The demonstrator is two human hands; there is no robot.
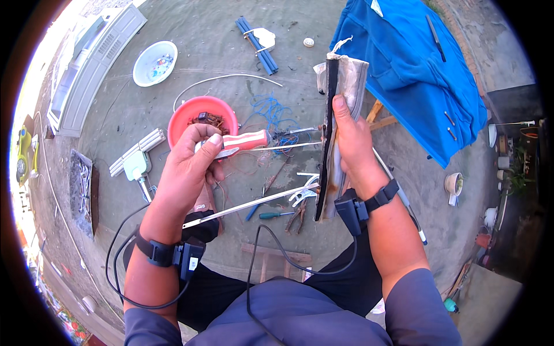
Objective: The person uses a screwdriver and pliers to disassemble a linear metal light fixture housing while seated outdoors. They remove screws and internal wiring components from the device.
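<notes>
My left hand (199, 153) is closed around the end of a screwdriver (247, 140) with a red and white handle. The screwdriver points right, toward the black edge of a long flat piece (329, 138); whether its tip touches is too small to tell. My right hand (353, 138) grips that piece nearly upright, thumb on its face. It has a black strip along one side and a cloudy, wrinkled plastic-like covering. Thin metal rods (254, 206) stretch leftward from it. A shiny bit of metal (227, 153) shows beside my left fingers.
Beyond my left hand sits a red basin (231, 109) with brownish scraps. Blue wire (271, 109) lies tangled on the ground; nearer are pliers (296, 220) and a green-handled screwdriver (276, 215). A white basin (155, 63), blue tubes (258, 46) and blue cloth (412, 69) lie farther off.
</notes>
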